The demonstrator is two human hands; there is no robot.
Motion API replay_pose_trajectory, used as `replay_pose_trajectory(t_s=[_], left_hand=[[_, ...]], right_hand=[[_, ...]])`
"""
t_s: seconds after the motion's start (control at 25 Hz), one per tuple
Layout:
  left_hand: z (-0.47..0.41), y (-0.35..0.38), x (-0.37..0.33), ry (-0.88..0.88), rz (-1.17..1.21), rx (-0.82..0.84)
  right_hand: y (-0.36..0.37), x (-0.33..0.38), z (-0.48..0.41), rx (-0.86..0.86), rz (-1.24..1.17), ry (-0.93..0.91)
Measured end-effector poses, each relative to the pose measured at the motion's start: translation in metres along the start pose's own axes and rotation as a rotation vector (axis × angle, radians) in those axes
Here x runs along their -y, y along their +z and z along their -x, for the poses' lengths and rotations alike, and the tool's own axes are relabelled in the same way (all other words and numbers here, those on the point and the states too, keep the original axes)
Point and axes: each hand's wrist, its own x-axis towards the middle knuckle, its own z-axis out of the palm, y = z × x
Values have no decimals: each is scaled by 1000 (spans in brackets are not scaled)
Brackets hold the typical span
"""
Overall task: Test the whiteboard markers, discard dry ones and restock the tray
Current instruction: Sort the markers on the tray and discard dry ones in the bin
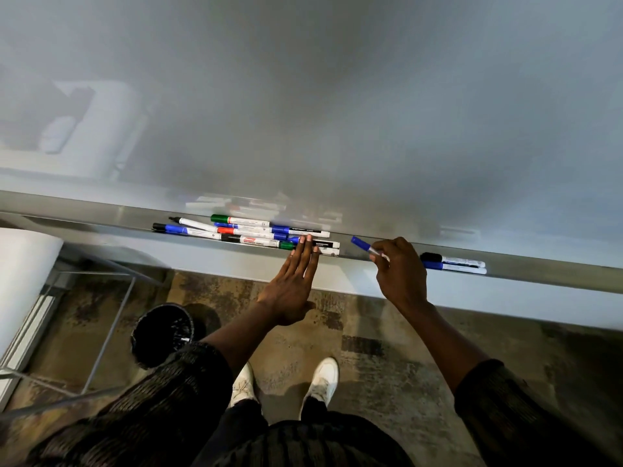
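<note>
A metal tray point(539, 267) runs along the bottom of the whiteboard point(303, 96). A pile of several markers point(246, 230) with green, blue, red and black caps lies on its left part. My left hand point(293, 281) reaches out with straight fingers, and its fingertips touch the right end of that pile. My right hand point(399, 267) pinches a capped blue marker point(365, 247) just above the tray, the cap pointing up and left. Two more markers point(453, 262), one black-capped and one blue-capped, lie on the tray to the right of my right hand.
A black waste bin point(163, 335) stands on the carpet at the lower left, beside a white table point(23, 264) with metal legs. My white shoes point(323, 379) are on the floor under the tray.
</note>
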Motion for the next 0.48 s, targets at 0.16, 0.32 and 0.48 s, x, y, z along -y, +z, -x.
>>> replay_pose_trajectory(t_s=[0.16,0.32,0.48], left_hand=[[22,-7,-9,-49,381,-225],[59,-41,-15,-344,1069,-461],[105,-83,6,-469,1625,-593]], right_hand=[[-8,64,13,158,-572,249],[-6,132,33,376,-936,380],[4,195,54,581,-1106,437]])
